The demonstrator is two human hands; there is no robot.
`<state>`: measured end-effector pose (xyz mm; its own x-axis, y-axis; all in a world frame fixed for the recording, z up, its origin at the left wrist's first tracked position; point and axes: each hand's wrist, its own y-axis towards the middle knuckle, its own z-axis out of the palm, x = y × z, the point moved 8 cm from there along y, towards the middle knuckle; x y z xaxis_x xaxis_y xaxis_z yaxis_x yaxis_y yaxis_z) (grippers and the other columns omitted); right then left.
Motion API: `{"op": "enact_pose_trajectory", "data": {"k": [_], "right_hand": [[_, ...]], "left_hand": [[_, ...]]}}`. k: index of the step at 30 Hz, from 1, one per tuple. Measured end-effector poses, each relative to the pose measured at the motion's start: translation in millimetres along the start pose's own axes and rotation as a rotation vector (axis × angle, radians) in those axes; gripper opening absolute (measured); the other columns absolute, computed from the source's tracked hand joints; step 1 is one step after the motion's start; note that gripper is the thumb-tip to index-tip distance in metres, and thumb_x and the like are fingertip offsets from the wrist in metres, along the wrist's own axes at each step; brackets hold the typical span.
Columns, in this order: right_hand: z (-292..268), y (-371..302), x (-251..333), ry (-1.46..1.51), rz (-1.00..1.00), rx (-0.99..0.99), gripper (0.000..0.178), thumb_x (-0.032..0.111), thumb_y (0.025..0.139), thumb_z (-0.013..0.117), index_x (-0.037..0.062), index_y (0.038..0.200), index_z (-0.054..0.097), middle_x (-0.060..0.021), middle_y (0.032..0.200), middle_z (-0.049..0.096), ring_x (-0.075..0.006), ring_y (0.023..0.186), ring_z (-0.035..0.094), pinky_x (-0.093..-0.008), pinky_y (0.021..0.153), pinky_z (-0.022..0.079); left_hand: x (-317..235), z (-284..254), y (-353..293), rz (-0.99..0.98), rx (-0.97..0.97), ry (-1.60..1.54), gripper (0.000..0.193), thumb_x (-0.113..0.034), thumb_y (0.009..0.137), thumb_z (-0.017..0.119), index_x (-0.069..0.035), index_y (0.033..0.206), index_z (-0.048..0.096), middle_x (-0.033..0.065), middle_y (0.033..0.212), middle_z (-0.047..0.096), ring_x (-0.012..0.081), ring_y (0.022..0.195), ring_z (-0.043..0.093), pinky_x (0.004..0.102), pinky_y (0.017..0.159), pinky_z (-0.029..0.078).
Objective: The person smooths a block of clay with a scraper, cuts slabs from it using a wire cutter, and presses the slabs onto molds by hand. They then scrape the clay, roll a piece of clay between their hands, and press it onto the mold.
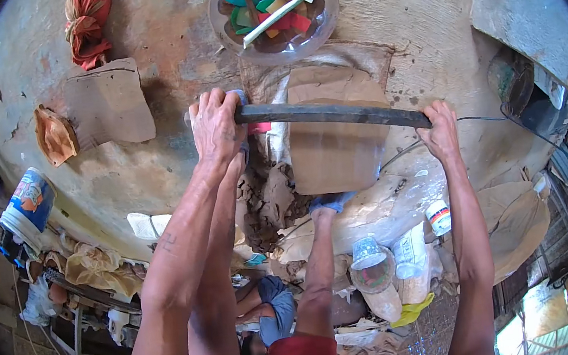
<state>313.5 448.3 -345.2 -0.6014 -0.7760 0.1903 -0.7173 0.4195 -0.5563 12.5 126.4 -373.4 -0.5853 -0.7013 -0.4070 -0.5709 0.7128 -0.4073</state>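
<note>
One dark bar crosses upper centre over brown sheet; we clamp fingers round its ends, left hand centre-left, right hand centre-right.

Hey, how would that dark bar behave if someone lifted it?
The bar is probably stiff: it spans from left hand to right hand without visible sag. It seems unlikely to roll easily, as its sides look flat rather than round.

place: clay workshop, by its look | rough stained concrete floor | lumpy wet grey-brown clay mound by tan cloth's near-left corner | round clear plastic bowl of coloured scraps at its far edge
</note>
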Motion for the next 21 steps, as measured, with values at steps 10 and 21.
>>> {"op": "enact_pose_trajectory", "data": {"k": [10, 21], "right_hand": [[23.3, 16.3, 14.1, -0.001, 0.000, 0.102, 0.053, -0.002, 0.071, 0.075, 0.0128, 0.122, 0.072, -0.0096, 0.108, 0.058, -0.0310, 0.112, 0.056, -0.0463, 0.096, 0.042], [41.5, 32.6, 28.5, 0.008, -0.004, 0.202, 0.053, -0.004, 0.073, 0.072, 0.0130, 0.123, 0.071, -0.0104, 0.109, 0.059, -0.0326, 0.114, 0.055, -0.0475, 0.099, 0.043]], "left_hand": [[39.2, 15.4, -13.0, -0.030, -0.008, -0.034, 0.043, 0.001, 0.064, 0.072, -0.016, 0.103, 0.077, 0.0041, 0.096, 0.061, 0.0268, 0.102, 0.059, 0.0422, 0.090, 0.041], [66.6, 34.5, -15.7, -0.109, 0.114, -0.018, 0.049, 0.002, 0.062, 0.074, -0.016, 0.108, 0.078, 0.0052, 0.100, 0.063, 0.0277, 0.105, 0.060, 0.0425, 0.092, 0.043]]}}
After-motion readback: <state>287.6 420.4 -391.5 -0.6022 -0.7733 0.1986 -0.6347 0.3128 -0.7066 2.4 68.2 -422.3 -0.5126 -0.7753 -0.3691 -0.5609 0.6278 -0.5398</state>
